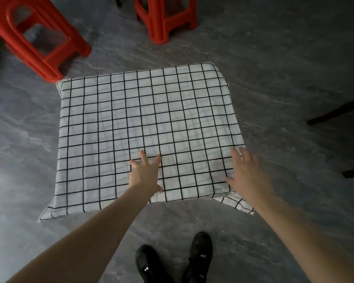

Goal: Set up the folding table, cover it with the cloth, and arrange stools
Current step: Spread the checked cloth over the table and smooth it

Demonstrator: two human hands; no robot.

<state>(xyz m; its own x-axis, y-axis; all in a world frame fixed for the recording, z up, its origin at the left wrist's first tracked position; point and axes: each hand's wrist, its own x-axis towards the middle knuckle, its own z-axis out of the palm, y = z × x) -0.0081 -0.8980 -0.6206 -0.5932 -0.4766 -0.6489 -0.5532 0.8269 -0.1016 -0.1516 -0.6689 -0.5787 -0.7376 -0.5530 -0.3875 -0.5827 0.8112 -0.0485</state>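
Both hands are lying flat with fingers straight, gripping nothing: left hand (pixel 144 172) is pressing on the checked cloth (pixel 145 127) near its near edge, right hand (pixel 246 172) is blurred over the near right corner, contact unclear.

Largest first: grey marbled floor (pixel 274 58) is filling the view. Cloth is sitting draped over the small square table, which is hidden underneath; corners are hanging off the near side. Left red plastic stool (pixel 39 39) is standing just beside the far left corner, second red stool (pixel 166 19) is standing apart, beyond the far edge. Dark furniture legs (pixel 335 113) are poking in at right. Black shoes (pixel 174 260) are showing at the bottom.

Judgement: cloth is looking thin, soft and light, so it's likely sliding easily on the top. Smoothing with flat palms is working; for shifting, pinching the hanging corners or hem is the better hold. Stools are looking light and rigid; grabbing by the seat rim or side opening.
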